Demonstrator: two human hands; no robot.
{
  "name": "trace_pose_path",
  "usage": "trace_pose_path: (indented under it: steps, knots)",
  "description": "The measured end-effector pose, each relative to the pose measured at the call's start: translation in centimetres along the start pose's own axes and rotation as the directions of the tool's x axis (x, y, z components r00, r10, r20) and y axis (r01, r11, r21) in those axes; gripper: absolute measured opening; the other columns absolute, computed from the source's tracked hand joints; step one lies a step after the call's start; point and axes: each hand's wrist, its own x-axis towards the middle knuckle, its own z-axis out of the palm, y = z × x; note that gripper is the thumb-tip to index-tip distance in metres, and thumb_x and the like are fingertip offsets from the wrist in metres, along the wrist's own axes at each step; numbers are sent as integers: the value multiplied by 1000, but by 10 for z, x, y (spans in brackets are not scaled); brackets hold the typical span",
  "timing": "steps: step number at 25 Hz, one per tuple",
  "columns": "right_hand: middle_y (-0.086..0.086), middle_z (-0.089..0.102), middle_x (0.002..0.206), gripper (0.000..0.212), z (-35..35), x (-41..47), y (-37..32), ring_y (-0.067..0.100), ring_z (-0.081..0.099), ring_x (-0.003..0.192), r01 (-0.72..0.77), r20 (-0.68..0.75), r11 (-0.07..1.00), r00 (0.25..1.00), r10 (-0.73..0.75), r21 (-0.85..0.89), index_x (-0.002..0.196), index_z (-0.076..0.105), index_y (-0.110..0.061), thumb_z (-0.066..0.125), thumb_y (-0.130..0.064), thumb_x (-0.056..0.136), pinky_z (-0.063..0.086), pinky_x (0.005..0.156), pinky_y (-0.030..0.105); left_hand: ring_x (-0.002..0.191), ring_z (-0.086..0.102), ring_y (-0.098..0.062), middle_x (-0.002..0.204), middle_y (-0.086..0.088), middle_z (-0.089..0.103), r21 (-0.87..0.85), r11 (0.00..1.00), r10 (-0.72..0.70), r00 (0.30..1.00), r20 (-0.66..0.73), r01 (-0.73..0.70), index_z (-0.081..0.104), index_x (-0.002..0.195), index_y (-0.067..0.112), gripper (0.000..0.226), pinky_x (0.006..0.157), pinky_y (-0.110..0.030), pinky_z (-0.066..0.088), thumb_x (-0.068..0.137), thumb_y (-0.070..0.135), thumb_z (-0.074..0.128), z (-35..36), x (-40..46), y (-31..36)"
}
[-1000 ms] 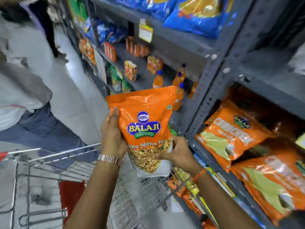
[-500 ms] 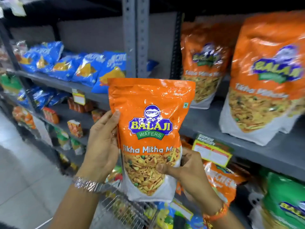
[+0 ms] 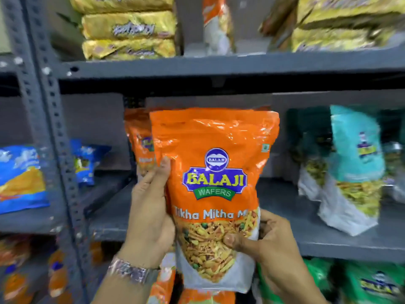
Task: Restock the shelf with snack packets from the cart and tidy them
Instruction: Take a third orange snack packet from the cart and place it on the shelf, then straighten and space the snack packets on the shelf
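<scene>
Head view: orange snack packet (image 3: 213, 194), upright, grasped by both the left hand (image 3: 151, 216) and right hand (image 3: 265, 242), near the middle shelf (image 3: 306, 238). Step: placing; next likely needs standing it beside the matching orange packet (image 3: 140, 141) behind.

You had two hands, left (image 3: 151, 218) and right (image 3: 269, 244), on one orange packet (image 3: 214, 172). One more orange packet (image 3: 140, 141) stood behind it on the shelf (image 3: 306, 233). Two teal packets (image 3: 352, 167) stood to the right, two blue packets (image 3: 20, 176) to the left, and three yellow packs (image 3: 129, 29) were stacked above.
</scene>
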Motion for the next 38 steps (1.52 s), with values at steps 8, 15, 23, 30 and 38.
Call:
trace_pose_path:
  steps: [8, 15, 23, 30, 38]
  knots:
    - [21, 76, 109, 56, -103, 32, -27, 41, 73, 102, 100, -218, 993, 970, -110, -58, 112, 68, 0, 85, -5, 59, 60, 83, 48, 83, 78, -18, 102, -7, 79, -33, 971, -231, 960, 160, 239, 72, 109, 17, 21, 67, -36, 62, 93, 27, 64, 107, 37, -49]
    - [17, 76, 110, 61, -137, 57, -10, 38, 70, 109, 110, -295, 989, 946, -133, -95, 111, 69, -5, 92, -17, 56, 57, 92, 51, 87, 70, -21, 94, 1, 71, 35, 946, -323, 946, -6, 323, 66, 97, 25, 7, 66, -37, 56, 93, 31, 65, 146, 51, -74]
    - [17, 74, 117, 47, -152, 71, 8, 36, 68, 114, 99, -310, 990, 943, -124, -96, 119, 65, -4, 78, -5, 74, 52, 99, 58, 87, 73, -12, 103, -1, 74, 101, 966, -237, 971, -41, 240, 70, 107, 17, 13, 65, -26, 58, 97, 20, 62, 147, 47, -85]
    - [-1, 71, 121, 52, -142, 55, 9, 17, 69, 111, 20, -421, 919, 885, -200, -395, 119, 57, -29, 82, -30, 73, 57, 92, 41, 120, 63, -19, 127, -8, 69, 138, 959, -260, 963, 70, 249, 60, 132, 3, 38, 107, -33, 46, 95, -1, 57, 89, 27, -75]
    - [12, 57, 134, 58, -11, -4, 35, 27, 60, 123, 262, -585, 853, 635, -504, -451, 130, 53, -17, 70, 4, 79, 48, 106, 35, 116, 66, -23, 120, -13, 70, 77, 997, 5, 987, -159, 7, 63, 125, 0, 31, 97, -25, 49, 96, -5, 52, -26, 52, -10]
